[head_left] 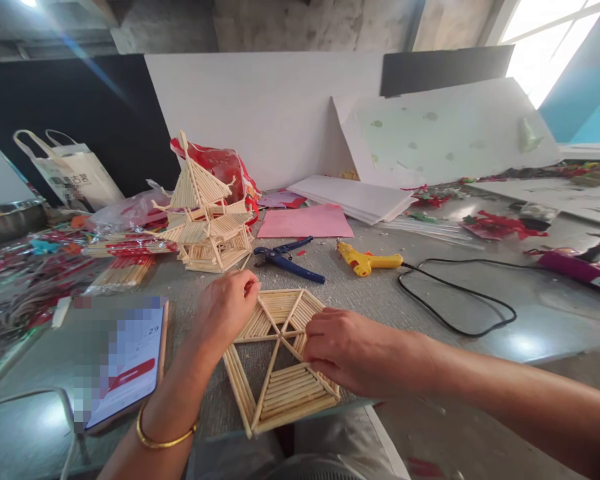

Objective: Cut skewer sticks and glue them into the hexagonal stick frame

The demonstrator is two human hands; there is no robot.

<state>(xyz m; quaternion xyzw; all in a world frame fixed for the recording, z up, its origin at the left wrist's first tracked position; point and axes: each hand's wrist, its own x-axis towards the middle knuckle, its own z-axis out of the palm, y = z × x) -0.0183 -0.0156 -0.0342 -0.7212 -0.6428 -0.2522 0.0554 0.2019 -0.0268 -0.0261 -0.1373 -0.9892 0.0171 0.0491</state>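
Observation:
A six-sided frame of pale wooden sticks [280, 337] lies at the table's front edge, its spokes meeting in the middle. Stick panels fill several sections; the left front one is an open gap. My left hand [227, 303] is closed in a pinch over the frame's back left corner, and a thin stick end shows just above the fingers. Bent over the frame's right side, my right hand [340, 350] has its fingers curled against the sticks and covers part of that panel. Behind my left hand stands a tiered stick pagoda [207, 220].
Blue-handled cutters [295, 267] and a yellow glue gun [367, 259] lie behind the frame; the gun's black cord [450, 327] loops right. A tablet [130, 373] is at left. Pink paper [305, 221], white boards [350, 197] and bundled sticks [123, 273] lie farther back.

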